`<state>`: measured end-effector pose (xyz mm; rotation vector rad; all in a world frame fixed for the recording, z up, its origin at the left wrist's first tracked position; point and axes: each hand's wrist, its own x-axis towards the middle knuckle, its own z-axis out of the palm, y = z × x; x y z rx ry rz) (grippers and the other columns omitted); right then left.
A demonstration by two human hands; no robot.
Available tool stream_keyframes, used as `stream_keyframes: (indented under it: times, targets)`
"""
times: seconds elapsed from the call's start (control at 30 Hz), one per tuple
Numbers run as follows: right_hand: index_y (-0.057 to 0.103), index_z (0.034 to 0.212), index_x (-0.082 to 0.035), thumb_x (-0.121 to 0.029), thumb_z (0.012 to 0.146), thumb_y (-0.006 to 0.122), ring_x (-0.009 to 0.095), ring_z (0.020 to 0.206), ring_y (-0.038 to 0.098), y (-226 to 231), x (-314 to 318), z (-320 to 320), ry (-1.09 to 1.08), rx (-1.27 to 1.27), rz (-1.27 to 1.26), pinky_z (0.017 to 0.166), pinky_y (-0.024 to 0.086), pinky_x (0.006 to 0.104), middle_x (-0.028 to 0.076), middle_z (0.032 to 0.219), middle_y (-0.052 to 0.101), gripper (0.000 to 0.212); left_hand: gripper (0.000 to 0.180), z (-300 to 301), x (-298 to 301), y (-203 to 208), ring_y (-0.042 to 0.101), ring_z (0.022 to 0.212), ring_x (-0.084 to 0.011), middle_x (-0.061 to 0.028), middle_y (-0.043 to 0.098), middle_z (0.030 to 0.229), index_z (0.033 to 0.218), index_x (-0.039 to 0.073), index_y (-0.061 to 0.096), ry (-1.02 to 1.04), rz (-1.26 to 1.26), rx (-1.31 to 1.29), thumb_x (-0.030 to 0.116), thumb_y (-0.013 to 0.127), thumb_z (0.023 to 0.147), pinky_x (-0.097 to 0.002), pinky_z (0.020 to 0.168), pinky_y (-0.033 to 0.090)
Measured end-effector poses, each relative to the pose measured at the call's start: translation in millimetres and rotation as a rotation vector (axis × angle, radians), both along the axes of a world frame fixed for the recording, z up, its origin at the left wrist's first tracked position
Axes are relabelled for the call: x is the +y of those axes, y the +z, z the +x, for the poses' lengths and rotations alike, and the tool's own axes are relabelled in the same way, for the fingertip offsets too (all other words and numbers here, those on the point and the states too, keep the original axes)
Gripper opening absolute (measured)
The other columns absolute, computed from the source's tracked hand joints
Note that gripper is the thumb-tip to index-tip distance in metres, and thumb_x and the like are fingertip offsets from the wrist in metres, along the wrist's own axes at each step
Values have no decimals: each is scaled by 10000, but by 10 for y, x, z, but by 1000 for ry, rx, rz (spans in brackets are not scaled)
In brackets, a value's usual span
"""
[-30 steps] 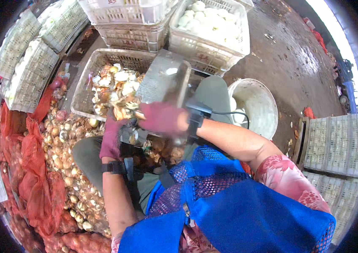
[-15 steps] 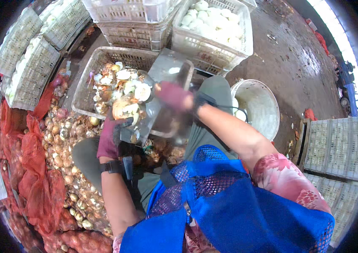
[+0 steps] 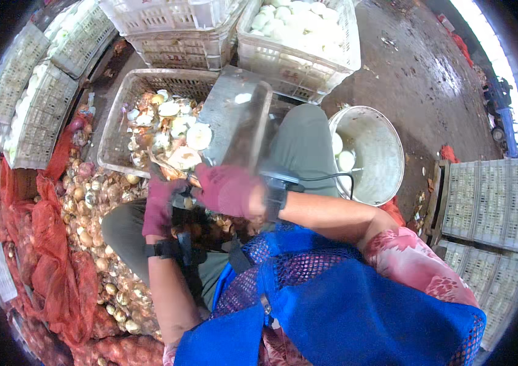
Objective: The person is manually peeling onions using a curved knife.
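Observation:
My left hand [image 3: 162,204], in a maroon and dark glove, is closed at the near side of a grey plastic crate [image 3: 111,131]. Brown skin of an onion [image 3: 166,168] shows at its fingertips; most of this onion is hidden. Beside it my right hand [image 3: 228,190], in a maroon glove, is also closed. A small orange-brown end shows at its fingers, but I cannot make out the object. Onion scraps [image 3: 170,108] and a pale round onion piece [image 3: 198,136] lie in the crate. A metal sheet [image 3: 228,97] slopes across the crate's right side.
A white bucket [image 3: 384,140] with peeled onions stands right of my knee. Beyond it is a crate of peeled onions [image 3: 298,67]. Unpeeled onions [image 3: 85,226] cover the floor at left, beside red mesh sacks [image 3: 57,262]. More stacked crates [image 3: 488,198] stand at right.
My right hand has moved left and nearer, from over the metal sheet to beside my left hand. My left hand has shifted slightly nearer. The view has shifted a little.

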<state>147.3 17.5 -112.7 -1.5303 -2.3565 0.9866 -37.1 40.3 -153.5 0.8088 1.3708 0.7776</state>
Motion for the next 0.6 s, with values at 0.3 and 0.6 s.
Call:
stream_keyframes:
  times: [0.3,0.6]
  targets:
    - [499,1105,-26,-197,881,495,251,715,624,126,-77,-32,313,-194,404,614,493,355,106,796,598,282,332,-260,-131,-402,613,825,-184,-72,617,990,1164,-13,522,227,-24,-393,31,563,838,-294,689,522]
    - [460,1002,-20,-284,877,520,367,763,598,-137,-102,372,4,28,165,667,483,454,187,815,592,298,384,-137,-90,-159,641,760,-200,-95,635,937,1121,-14,481,79,15,-100,-15,623,764,-303,622,534]
